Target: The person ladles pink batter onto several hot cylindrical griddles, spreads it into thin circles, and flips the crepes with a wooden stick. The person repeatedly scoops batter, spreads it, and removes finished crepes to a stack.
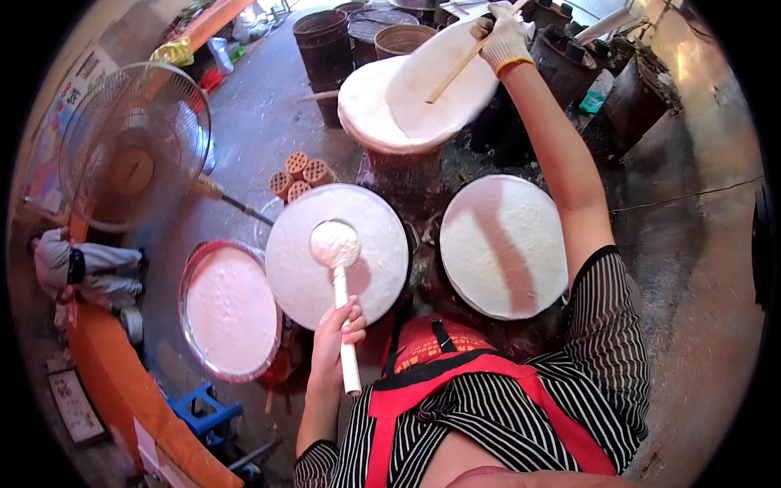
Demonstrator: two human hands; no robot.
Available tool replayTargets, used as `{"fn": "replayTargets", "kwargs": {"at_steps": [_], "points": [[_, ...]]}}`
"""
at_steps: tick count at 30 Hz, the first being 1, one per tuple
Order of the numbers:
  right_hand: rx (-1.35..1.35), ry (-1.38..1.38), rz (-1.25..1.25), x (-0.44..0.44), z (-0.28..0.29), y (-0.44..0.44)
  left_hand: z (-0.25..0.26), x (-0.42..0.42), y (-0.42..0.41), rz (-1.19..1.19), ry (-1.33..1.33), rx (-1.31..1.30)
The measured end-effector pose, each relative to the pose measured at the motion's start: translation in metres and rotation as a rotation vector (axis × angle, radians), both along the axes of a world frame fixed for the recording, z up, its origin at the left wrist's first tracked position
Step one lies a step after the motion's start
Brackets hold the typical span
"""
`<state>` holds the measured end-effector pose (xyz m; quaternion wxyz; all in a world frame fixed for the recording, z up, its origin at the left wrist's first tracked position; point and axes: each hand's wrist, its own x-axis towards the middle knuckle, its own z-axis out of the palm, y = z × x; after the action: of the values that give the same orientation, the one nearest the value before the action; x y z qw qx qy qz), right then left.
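Observation:
My left hand (343, 326) grips the pale handle of a ladle (335, 244) whose round bowl, filled with white batter, is over the left round griddle (293, 274). In a knitted work glove, my right hand (505, 38) is raised at the top, shut on a thin wooden stick (457, 76) and the edge of a thin white pancake sheet (421, 91). That sheet slopes over a stack of similar sheets (366, 116) on a stand. The right griddle (543, 244) bears a pale layer crossed by my arm's shadow. A red-rimmed basin of white batter (232, 311) stands at the left.
Perforated coal briquettes (297, 163) lie behind the left griddle. A large fan (134, 152) and a person in light clothing (91, 265) are at the far left. Dark metal drums (323, 49) stand behind the stack, battered bins (634, 91) at upper right, and a blue stool (204, 412) at lower left.

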<state>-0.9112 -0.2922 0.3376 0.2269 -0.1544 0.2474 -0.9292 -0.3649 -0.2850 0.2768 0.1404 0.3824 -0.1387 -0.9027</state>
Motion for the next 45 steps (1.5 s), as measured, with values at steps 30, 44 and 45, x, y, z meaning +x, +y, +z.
{"fn": "replayTargets", "kwargs": {"at_steps": [30,44,45], "points": [[0.784,-0.159,-0.102,0.313,-0.221,0.344,-0.013,-0.014,0.099,-0.500,-0.058,-0.285],[1.610,0.745,-0.702,0.518,-0.154,0.791,-0.006,-0.176,0.458,-1.349,0.311,-1.876],[1.741,0.772,-0.687,0.515,-0.142,0.794,-0.004,-0.187,0.481,-1.314,0.417,-2.135]]}}
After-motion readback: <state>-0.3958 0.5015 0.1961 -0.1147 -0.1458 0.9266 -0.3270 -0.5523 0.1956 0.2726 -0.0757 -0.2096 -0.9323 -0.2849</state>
